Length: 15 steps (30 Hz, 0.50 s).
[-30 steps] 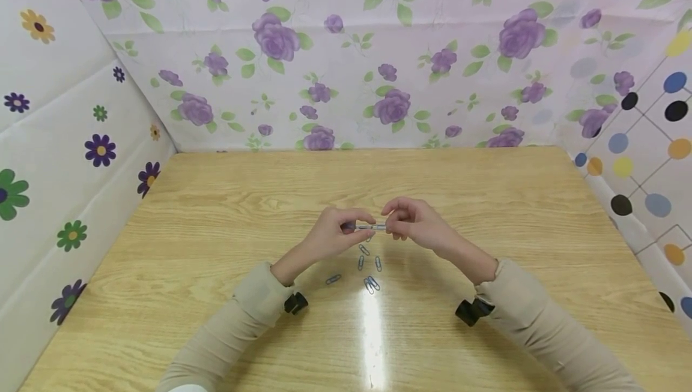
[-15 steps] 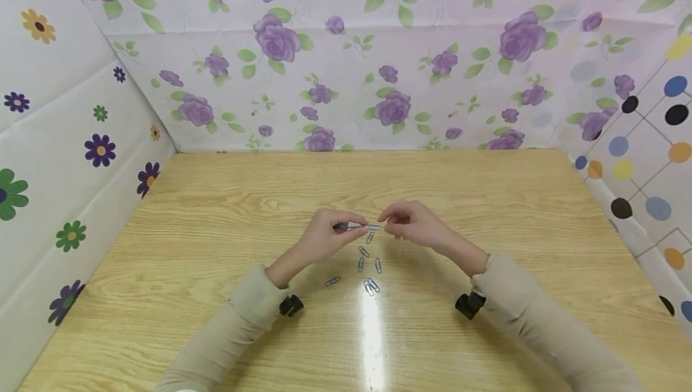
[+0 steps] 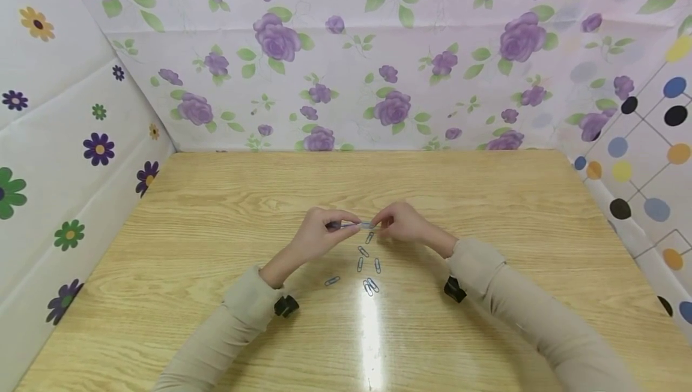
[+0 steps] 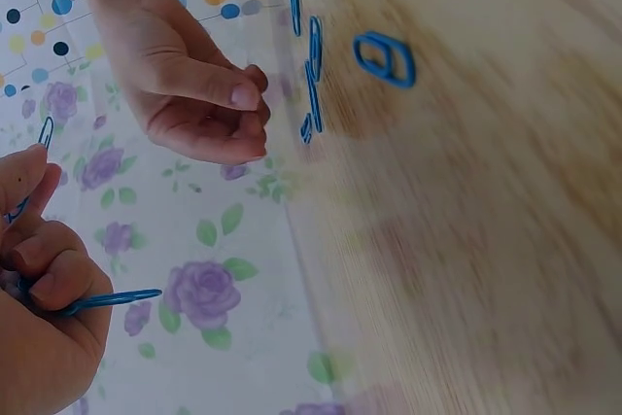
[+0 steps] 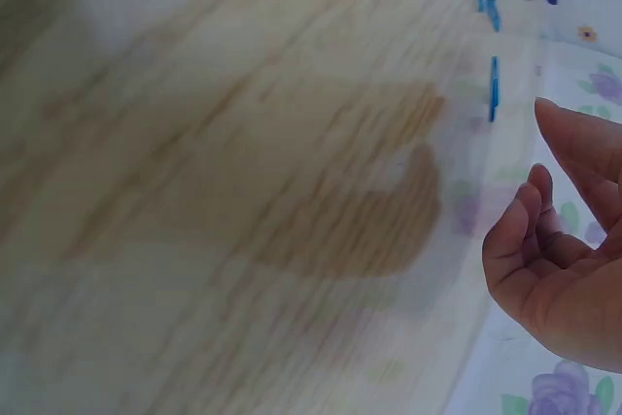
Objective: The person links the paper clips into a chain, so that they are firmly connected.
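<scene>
My left hand [image 3: 316,233] pinches a blue paper clip [image 3: 366,224] between thumb and forefinger, its end pointing right. In the left wrist view, another blue paper clip [image 4: 119,298] juts out from under that hand's curled fingers; what lies deeper in the palm is hidden. My right hand [image 3: 404,223] faces the left one, fingertips right at the clip's free end in the head view. Both wrist views show the right hand's fingers bent and bare, with thumb and forefinger parted in the right wrist view [image 5: 559,240]. Both hands are raised over the table.
Several loose blue paper clips lie on the wooden table [image 3: 243,200] below the hands, one paper clip [image 3: 332,281] off to the left and an overlapping pair [image 3: 370,286] nearest the body. A flowered cloth [image 3: 335,56] hangs behind the table, with patterned cloths at both sides.
The left hand has shifted left with its clip. The right hand first drew off the clip's end, then moved left until its fingertips meet that end in the head view.
</scene>
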Tool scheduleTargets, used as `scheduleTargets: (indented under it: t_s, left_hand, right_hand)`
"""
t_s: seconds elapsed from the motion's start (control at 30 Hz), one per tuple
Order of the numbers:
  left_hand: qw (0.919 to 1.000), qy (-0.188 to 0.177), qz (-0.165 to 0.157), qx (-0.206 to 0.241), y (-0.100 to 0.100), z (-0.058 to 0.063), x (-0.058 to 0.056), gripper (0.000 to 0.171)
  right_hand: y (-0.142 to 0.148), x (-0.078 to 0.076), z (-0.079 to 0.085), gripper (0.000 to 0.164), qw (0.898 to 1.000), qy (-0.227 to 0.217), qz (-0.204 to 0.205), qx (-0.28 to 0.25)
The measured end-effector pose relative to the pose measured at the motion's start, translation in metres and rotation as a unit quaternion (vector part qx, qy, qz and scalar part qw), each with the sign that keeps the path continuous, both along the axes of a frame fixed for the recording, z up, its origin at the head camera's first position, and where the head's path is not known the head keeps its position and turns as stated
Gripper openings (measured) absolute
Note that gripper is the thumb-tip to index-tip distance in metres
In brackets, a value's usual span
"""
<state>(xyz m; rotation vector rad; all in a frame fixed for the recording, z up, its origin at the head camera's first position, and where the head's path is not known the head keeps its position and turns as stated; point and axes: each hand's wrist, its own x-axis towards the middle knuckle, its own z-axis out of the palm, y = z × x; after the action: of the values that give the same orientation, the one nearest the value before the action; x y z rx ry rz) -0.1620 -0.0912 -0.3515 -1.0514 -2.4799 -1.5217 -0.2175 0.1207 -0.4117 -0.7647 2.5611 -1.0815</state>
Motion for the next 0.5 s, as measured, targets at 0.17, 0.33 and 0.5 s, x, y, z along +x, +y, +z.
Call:
scheduleTargets:
  t_s: [0.17, 0.33, 0.5]
  left_hand:
    - [1.0000, 0.001, -0.001, 0.007, -0.001, -0.001, -0.001, 0.010]
    - [0.9999, 0.000, -0.006, 0.009, -0.002, -0.002, -0.002, 0.010]
    - [0.9999, -0.001, -0.010, 0.009, -0.001, -0.002, -0.003, 0.010]
  right_hand:
    - [-0.003, -0.007, -0.005, 0.019, 0.999, 0.014, 0.003, 0.035]
    - [-0.006, -0.014, -0.009, 0.016, 0.998, 0.024, 0.038, 0.041]
    - [-0.009, -0.015, -0.011, 0.010, 0.998, 0.020, 0.055, 0.032]
